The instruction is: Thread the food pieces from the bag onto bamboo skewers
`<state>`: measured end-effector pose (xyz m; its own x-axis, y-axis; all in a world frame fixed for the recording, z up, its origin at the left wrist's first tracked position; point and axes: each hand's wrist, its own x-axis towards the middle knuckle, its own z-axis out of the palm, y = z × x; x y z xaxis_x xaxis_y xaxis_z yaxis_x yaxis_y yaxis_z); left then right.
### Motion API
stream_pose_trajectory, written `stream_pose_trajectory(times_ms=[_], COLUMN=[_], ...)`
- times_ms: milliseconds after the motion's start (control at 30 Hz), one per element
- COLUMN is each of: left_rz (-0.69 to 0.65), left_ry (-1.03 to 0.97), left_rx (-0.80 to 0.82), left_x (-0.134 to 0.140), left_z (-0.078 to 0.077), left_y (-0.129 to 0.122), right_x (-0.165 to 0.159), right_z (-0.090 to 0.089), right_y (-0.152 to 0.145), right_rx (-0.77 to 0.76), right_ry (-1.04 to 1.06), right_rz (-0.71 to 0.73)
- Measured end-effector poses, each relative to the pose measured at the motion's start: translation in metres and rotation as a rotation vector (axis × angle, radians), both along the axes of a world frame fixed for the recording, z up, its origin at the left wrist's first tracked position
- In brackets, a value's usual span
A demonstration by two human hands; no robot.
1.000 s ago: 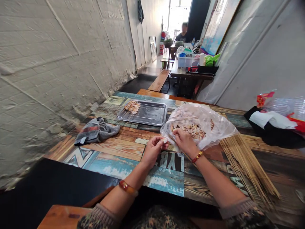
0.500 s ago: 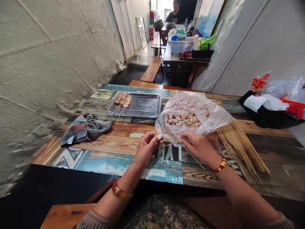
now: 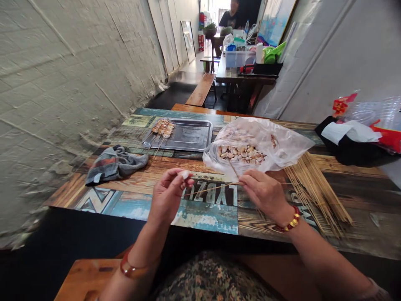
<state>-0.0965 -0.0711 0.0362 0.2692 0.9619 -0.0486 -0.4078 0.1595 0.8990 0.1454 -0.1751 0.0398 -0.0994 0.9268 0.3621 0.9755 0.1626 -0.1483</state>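
Observation:
Between the thumb and fingers of my left hand (image 3: 166, 194) is a pale garlic clove (image 3: 185, 174). My right hand (image 3: 265, 192) is closed on thin bamboo skewers (image 3: 213, 188); one points left toward the left hand, its tip near the fingers. Another sticks out up and left, over the edge of a clear plastic bag (image 3: 290, 144). Garlic cloves (image 3: 241, 154) fill the bag's opening, just beyond the right hand. At the back left, finished garlic skewers (image 3: 163, 128) lie on a metal tray (image 3: 194, 136), sticks overhanging its near edge.
A bundle of bamboo sticks (image 3: 326, 194) lies right of my right hand. A grey cloth (image 3: 117, 165) rests at the left. The patterned table (image 3: 131, 207) also bears a black holder (image 3: 354, 148) with tissue. Farther off are a bench (image 3: 202, 88), a second table and a seated person (image 3: 230, 19).
My left hand has moved left and toward me with the garlic clove, away from my right hand. The right hand has shifted slightly right, and the skewer between them shows more of its length.

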Motion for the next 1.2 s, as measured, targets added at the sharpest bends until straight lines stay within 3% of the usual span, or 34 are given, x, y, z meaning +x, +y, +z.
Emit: stream_pose_trajectory(times_ms=[167, 367, 467, 600, 700, 800, 967, 1200], left_rz=[0.139, -0.011, -0.071, -0.105, -0.108, -0.104, -0.125, -0.116], left_ry=[-0.057, -0.041, -0.031, -0.01, 0.013, 0.027, 0.033, 0.021], left_rx=[0.088, -0.01, -0.05, -0.1, -0.128, -0.134, -0.134, -0.11], left_x=[-0.017, 0.009, 0.02, 0.023, 0.025, 0.028, 0.027, 0.021], left_z=[0.021, 0.005, -0.005, -0.012, -0.014, -0.014, -0.015, -0.014], left_y=[0.013, 0.007, 0.0, -0.006, -0.009, -0.01, -0.01, -0.007], right_x=[0.004, 0.013, 0.018, 0.016, 0.008, 0.001, 0.005, 0.027], right_z=[0.023, 0.031, 0.018, -0.021, -0.045, -0.053, -0.045, -0.005], right_y=[-0.002, 0.002, -0.003, -0.022, -0.033, -0.034, -0.032, -0.026], right_rx=[0.147, 0.152, 0.002, -0.232, -0.27, -0.267, -0.292, -0.159], right_ry=[0.056, 0.168, 0.161, 0.106, 0.051, 0.003, -0.023, -0.125], right_rz=[0.058, -0.085, -0.133, -0.179, -0.248, -0.274, -0.234, -0.191])
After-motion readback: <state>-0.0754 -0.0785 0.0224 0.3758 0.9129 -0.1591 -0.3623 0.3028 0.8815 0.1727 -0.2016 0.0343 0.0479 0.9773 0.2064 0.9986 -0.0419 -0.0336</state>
